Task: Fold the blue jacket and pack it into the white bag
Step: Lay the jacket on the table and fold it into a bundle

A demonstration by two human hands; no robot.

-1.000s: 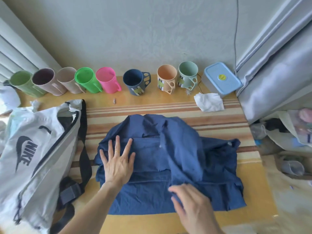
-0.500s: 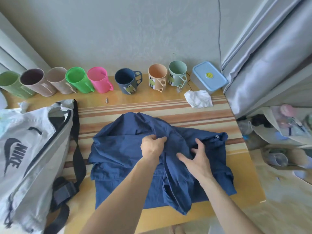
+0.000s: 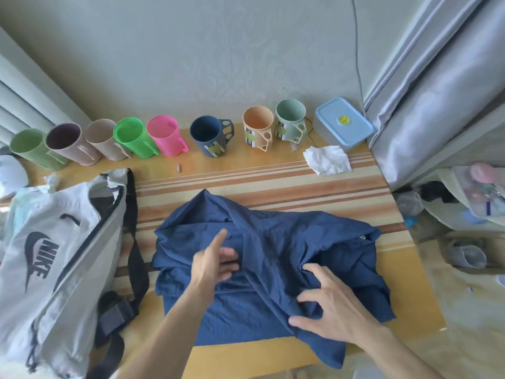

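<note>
The jacket (image 3: 262, 272) is spread in a rumpled, partly folded heap on the middle of the table (image 3: 273, 181), with one corner hanging over the near edge. The left hand (image 3: 211, 265) is held over the jacket's left half, its index finger stretched forward and the other fingers loosely bent; nothing is gripped by it, and whether the cloth is touched cannot be told. The right hand (image 3: 330, 310) is laid on the jacket's right half with its fingers curled, and a ridge of cloth is bunched under the fingertips. The bag (image 3: 46, 258), white with a dark logo and a black strap, is laid on the table's left side, just beside the jacket, its strap almost touching the cloth. Along the far edge, by the wall, a row of mugs (image 3: 205, 135) is stood, and a blue-lidded box (image 3: 343, 123) is set at the right end. A crumpled tissue (image 3: 326, 160) is lying in front of the box. A grey curtain (image 3: 437, 86) is hung to the right.
</note>
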